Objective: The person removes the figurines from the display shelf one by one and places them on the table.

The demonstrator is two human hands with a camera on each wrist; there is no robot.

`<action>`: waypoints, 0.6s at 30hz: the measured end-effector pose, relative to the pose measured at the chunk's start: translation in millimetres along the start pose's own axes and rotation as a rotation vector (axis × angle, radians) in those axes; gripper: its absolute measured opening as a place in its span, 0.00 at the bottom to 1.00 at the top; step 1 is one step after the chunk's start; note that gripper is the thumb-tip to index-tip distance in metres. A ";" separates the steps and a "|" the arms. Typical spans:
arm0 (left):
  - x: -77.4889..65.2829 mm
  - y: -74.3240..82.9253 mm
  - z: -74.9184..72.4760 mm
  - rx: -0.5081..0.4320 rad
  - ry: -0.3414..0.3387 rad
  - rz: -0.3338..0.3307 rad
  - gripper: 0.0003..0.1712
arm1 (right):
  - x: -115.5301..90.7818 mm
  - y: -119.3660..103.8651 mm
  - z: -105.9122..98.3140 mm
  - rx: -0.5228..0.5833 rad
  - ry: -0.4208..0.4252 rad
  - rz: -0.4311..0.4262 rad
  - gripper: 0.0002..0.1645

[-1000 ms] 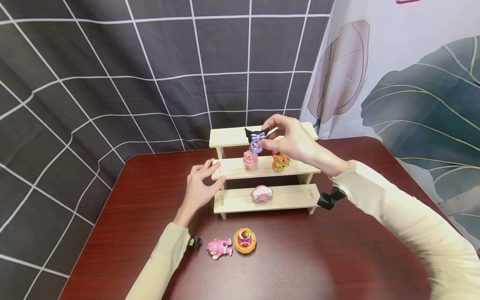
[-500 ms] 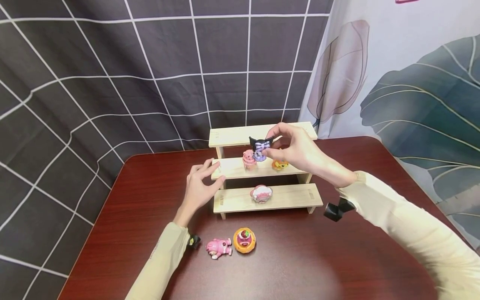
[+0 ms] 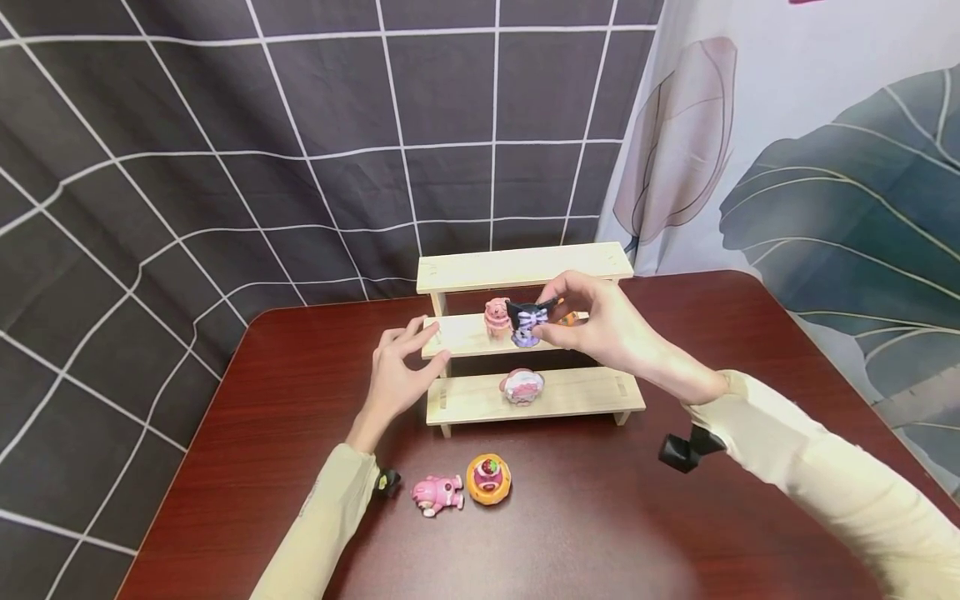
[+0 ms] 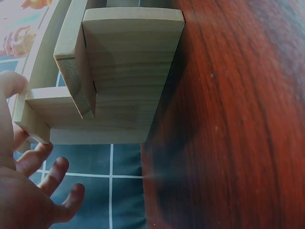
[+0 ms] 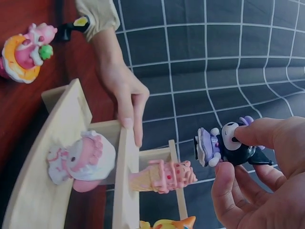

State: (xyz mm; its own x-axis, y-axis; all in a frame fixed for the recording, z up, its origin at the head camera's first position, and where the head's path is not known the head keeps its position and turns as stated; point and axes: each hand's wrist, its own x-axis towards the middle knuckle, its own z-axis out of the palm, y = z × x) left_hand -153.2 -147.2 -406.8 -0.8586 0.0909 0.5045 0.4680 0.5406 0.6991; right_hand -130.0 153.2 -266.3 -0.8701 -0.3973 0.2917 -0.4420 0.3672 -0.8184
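The right hand (image 3: 600, 325) is clamped on the doll (image 5: 239, 153), with thumb and fingers pinching its black head from opposite sides. The doll's purple dress (image 5: 206, 147) juts past the fingertips, away from the palm. In the head view the doll is upright at the left end of the grip, ears up, in the air by the middle shelf (image 3: 461, 333). The wrist view shows it apart from the cone (image 5: 164, 176) standing there.

The left hand (image 3: 397, 367) grips the left end of that shelf, thumb and forefinger on its 2 faces, the other fingers loose.

The orange toy (image 5: 167, 224), mostly hidden by the right hand from above, seems to sit on the middle shelf too. On the bottom shelf (image 3: 577, 392) of the 3-tier rack (image 3: 525, 265) is the white toy (image 3: 522, 387). On the table (image 3: 247, 400), the pink toy (image 3: 437, 495) lies just beside the tart (image 3: 488, 482).
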 end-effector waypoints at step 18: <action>-0.4 -0.2 0.0 0.018 0.001 -0.001 0.27 | -36.2 17.3 12.9 0.077 -0.016 -0.006 0.19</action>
State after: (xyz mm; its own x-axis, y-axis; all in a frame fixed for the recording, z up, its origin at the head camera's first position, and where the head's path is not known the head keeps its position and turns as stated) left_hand -153.0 -147.3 -407.2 -0.8591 0.0896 0.5039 0.4629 0.5559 0.6904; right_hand -103.4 163.1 -297.4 -0.8637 -0.4126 0.2896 -0.4288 0.2992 -0.8524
